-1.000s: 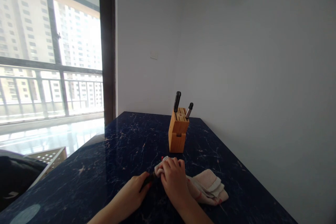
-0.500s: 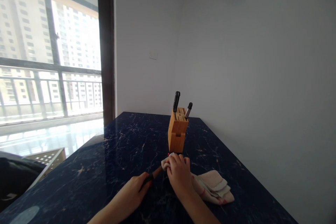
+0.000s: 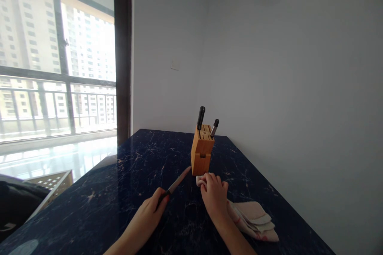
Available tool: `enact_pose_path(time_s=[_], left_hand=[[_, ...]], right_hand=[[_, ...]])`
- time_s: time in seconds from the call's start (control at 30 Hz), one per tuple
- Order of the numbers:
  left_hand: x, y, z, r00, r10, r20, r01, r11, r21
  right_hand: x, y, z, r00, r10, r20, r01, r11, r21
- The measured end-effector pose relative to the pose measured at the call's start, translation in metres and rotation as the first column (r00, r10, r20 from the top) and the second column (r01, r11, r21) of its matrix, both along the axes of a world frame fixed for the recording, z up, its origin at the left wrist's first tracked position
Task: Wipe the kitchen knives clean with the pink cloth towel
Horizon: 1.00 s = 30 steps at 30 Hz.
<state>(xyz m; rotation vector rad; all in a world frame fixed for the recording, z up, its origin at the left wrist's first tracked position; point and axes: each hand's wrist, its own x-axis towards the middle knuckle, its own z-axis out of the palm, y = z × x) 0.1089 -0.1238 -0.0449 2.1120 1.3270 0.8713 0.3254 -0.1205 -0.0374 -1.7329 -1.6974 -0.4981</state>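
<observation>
My left hand [image 3: 151, 214] grips the dark handle of a knife [image 3: 177, 184], whose bare blade points up and away toward a wooden knife block [image 3: 202, 154]. My right hand [image 3: 214, 196] is closed on one end of a pale cloth [image 3: 254, 223] and rests on the dark marble tabletop [image 3: 134, 175] just right of the blade tip. The rest of the cloth lies folded on the table behind my right wrist. The knife block stands a little beyond both hands with two handles sticking out of its slots.
A white wall runs along the table's right side and far end. On the left are a big window, a dark post [image 3: 122, 51] and a perforated light-coloured box [image 3: 52, 181] below table level. A dark object [image 3: 14, 203] lies at the lower left.
My right hand slid the cloth along and off the blade toward the knife block. The blade, wrapped by the cloth before, now shows bare. My left hand kept hold of the handle.
</observation>
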Motion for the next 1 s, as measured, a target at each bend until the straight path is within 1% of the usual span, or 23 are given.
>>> enact_pose_path(time_s=[0.1, 0.17, 0.27, 0.33, 0.37, 0.4, 0.47, 0.53, 0.57, 0.67, 0.73, 0.87, 1.0], left_hand=[[-0.001, -0.001, 0.007, 0.993, 0.102, 0.053, -0.099, 0.993, -0.057], [-0.002, -0.002, 0.011, 0.985, 0.144, 0.092, -0.136, 0.987, -0.085], [-0.002, -0.003, 0.013, 0.972, 0.175, 0.156, -0.168, 0.984, -0.052], [-0.001, -0.002, 0.01, 0.966, 0.189, 0.176, -0.187, 0.982, -0.026], [0.0, -0.001, 0.007, 0.967, 0.188, 0.173, -0.185, 0.982, -0.035], [0.001, 0.0, 0.004, 0.969, 0.184, 0.165, -0.176, 0.982, -0.064], [0.002, 0.001, -0.002, 0.978, 0.158, 0.133, -0.136, 0.977, -0.165], [0.003, 0.002, -0.006, 0.992, 0.1, 0.083, -0.077, 0.967, -0.245], [0.003, 0.003, -0.007, 0.997, 0.058, 0.055, -0.042, 0.967, -0.253], [0.002, 0.001, -0.005, 0.997, -0.062, -0.041, 0.054, 0.983, -0.174], [0.001, -0.001, -0.002, 0.989, -0.101, -0.105, 0.089, 0.99, -0.111], [0.003, -0.006, -0.001, 0.971, -0.103, -0.218, 0.096, 0.994, -0.043], [0.003, -0.007, -0.003, 0.953, -0.11, -0.282, 0.112, 0.994, -0.01]], right_hand=[[-0.002, -0.001, 0.001, 0.999, 0.031, -0.01, -0.031, 1.0, 0.004], [-0.004, -0.002, 0.001, 0.998, 0.051, -0.021, -0.051, 0.999, 0.003], [-0.005, -0.002, 0.001, 0.995, 0.085, -0.06, -0.085, 0.996, 0.008], [-0.006, -0.003, 0.001, 0.989, 0.113, -0.097, -0.111, 0.994, 0.021], [-0.007, -0.003, 0.002, 0.985, 0.127, -0.116, -0.124, 0.992, 0.029], [-0.008, -0.004, 0.004, 0.981, 0.141, -0.132, -0.137, 0.99, 0.038], [-0.011, -0.008, 0.007, 0.972, 0.172, -0.159, -0.165, 0.985, 0.058], [-0.014, -0.011, 0.01, 0.963, 0.209, -0.173, -0.199, 0.977, 0.073], [-0.017, -0.013, 0.011, 0.957, 0.229, -0.175, -0.219, 0.973, 0.075], [-0.023, -0.016, 0.012, 0.94, 0.292, -0.178, -0.285, 0.956, 0.065], [-0.027, -0.016, 0.009, 0.931, 0.322, -0.17, -0.319, 0.947, 0.045], [-0.038, -0.018, 0.003, 0.929, 0.352, -0.112, -0.357, 0.934, -0.03], [-0.048, -0.023, 0.001, 0.896, 0.442, -0.042, -0.444, 0.89, -0.105]])
